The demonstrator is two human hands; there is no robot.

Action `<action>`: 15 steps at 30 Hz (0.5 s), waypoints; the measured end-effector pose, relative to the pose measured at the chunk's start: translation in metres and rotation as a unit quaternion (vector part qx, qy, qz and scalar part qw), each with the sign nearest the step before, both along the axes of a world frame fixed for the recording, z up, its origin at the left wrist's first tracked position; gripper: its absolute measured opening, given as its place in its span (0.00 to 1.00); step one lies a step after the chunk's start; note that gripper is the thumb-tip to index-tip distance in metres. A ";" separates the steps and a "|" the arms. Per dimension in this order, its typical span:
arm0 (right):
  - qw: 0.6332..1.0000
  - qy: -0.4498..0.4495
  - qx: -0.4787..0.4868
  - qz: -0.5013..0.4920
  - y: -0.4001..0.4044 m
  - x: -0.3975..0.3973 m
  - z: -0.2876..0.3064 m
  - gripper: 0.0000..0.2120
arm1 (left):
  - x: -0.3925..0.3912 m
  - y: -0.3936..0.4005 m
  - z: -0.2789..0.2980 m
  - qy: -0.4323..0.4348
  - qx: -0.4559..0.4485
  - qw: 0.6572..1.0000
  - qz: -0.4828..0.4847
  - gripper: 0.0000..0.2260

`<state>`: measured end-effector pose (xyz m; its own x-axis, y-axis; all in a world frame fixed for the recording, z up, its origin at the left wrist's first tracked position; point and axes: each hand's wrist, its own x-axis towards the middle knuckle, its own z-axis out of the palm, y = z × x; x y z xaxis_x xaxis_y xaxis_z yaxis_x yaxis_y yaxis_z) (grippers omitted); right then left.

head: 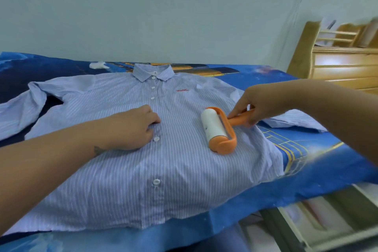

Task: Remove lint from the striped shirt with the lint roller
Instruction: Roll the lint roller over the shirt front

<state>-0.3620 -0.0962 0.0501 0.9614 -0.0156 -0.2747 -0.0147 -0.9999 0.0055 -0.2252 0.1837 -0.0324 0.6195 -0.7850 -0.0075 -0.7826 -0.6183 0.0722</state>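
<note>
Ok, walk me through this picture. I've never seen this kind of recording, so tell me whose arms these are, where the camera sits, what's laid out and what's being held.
There is no machine here. A person wears a wide-angle camera on the head, looking forward and down, so both arms reach in from the bottom of the picture. A striped shirt lies buttoned and face up on a blue printed cover. The left hand rests flat on the shirt near the buttons, holding nothing. The right hand has its fingers closed on the orange handle of a lint roller, whose white roll lies on the shirt's front. A wooden cabinet stands behind, to the right.
</note>
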 end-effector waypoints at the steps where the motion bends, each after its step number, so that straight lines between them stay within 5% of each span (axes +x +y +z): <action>1: 1.000 0.003 -0.005 -0.010 -0.008 -0.005 0.001 0.20 | 0.000 -0.001 0.000 -0.004 0.007 1.000 0.000 0.18; 9: 0.993 0.062 -0.082 -0.052 -0.046 -0.031 0.037 0.18 | 0.019 -0.006 0.010 0.021 -0.002 1.000 -0.016 0.08; 15: 0.999 -0.019 -0.021 -0.032 -0.018 0.009 0.041 0.12 | 0.052 -0.034 0.008 0.037 -0.102 0.993 0.046 0.08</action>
<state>-0.3532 -0.1139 0.0915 0.9681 -0.0875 -0.2349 -0.0788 -0.9958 0.0461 -0.1729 0.1499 -0.0248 0.6918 -0.7155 0.0969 -0.7118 -0.6532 0.2582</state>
